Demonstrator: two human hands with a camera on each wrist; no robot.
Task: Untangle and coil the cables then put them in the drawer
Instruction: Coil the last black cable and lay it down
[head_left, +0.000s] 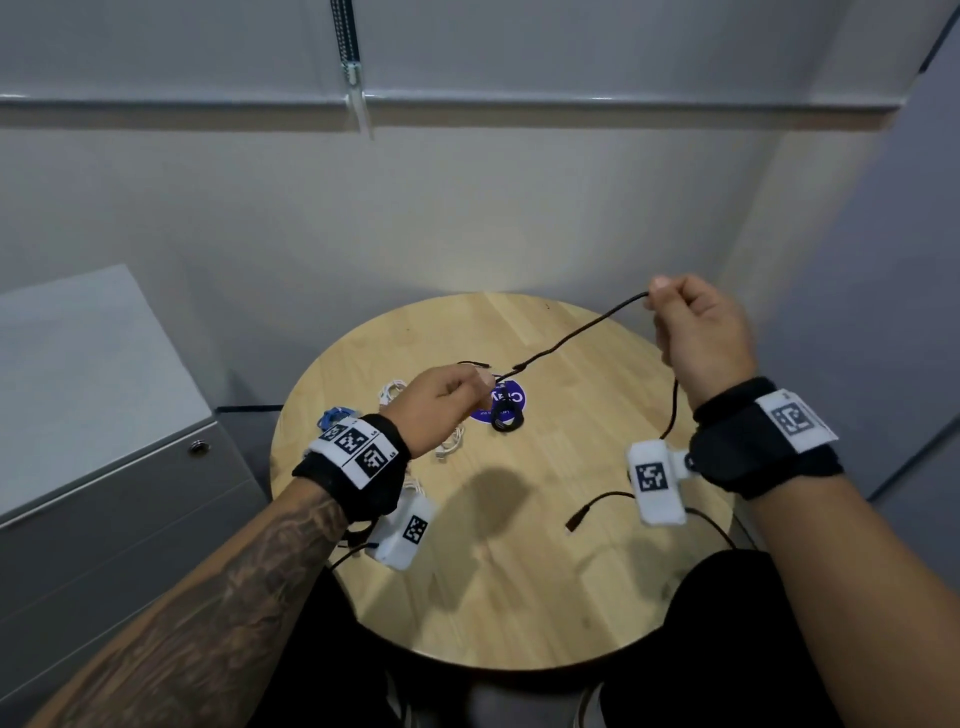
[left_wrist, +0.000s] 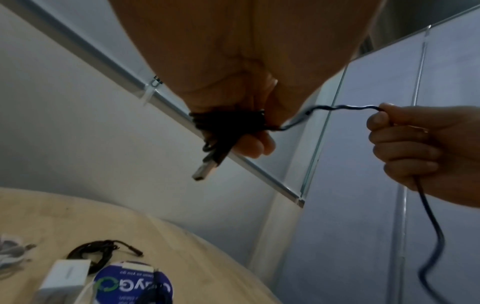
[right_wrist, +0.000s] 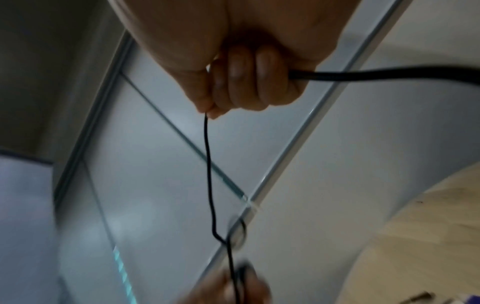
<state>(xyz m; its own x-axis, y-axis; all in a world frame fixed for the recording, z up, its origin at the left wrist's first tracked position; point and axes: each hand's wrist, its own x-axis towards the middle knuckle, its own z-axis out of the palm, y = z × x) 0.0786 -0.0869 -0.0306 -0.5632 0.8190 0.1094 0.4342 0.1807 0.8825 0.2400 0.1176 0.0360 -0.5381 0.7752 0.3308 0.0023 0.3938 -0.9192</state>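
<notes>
Left hand mid-frame pinches the half-wound black cable, USB plug poking out; right hand, upper right, has its grip curled around the free run. Loose tail at lower right drags across the desk, so I'd guess it could snag and yank the wraps loose.

A round wooden table carries a purple round sticker near its centre, with a coiled black cable lying on it. White cables lie toward 9 o'clock, a blue item beyond them at the edge, and a white adapter close by.
</notes>
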